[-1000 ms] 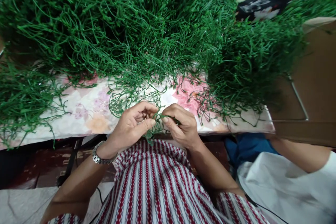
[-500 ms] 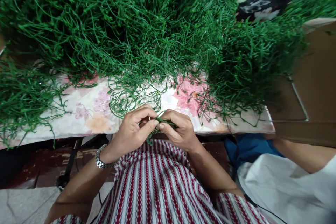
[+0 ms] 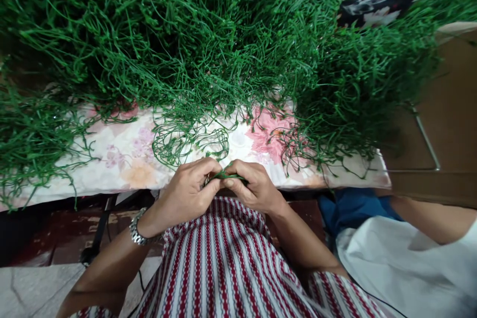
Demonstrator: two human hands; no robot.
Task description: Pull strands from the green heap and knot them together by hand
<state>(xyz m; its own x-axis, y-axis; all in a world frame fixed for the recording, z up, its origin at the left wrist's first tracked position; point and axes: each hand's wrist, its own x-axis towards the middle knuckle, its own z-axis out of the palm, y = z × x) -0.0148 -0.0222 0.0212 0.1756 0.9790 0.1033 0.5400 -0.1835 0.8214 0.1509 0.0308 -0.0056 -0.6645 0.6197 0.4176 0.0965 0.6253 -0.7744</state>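
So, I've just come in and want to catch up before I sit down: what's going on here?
Someone in a red-and-white striped garment sits or stands at a table with a floral cover. Their left hand and right hand meet at the near edge, fingertips pinching a few thin green strands. A loose loop of strands lies just beyond, and a big green heap fills the far side. Another person is close by on the right.

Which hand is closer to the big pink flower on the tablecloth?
Right. The right hand is just on the person's side of the big pink flower; the left hand is farther away, off to the flower's left.
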